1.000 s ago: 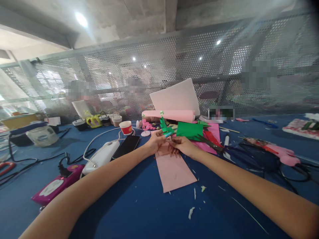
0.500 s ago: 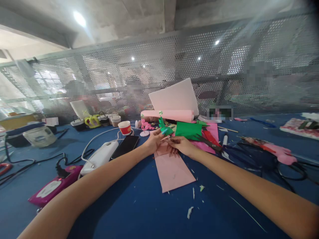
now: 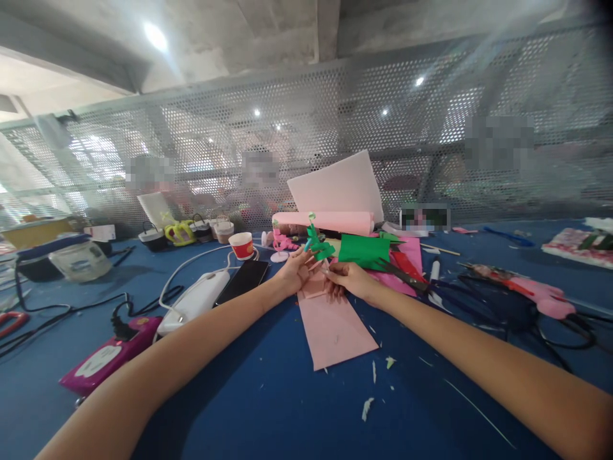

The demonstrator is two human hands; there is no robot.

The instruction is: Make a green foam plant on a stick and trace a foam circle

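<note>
Pale-pink rectangular paper [image 3: 338,335] lies low-centre in frame. Above, the right hand [image 3: 352,280] pinches a small pale scrap [image 3: 325,264]; the left hand [image 3: 293,272] is loosely spread.

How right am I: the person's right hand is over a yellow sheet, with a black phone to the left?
Not quite: the sheet is pink, not yellow, as the head view shows. The right hand is over it, and the black phone is to the left.

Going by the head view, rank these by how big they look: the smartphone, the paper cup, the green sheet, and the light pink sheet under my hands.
1. Light pink sheet
2. Smartphone and green sheet: too alike to rank
3. Red-and-white paper cup
</note>
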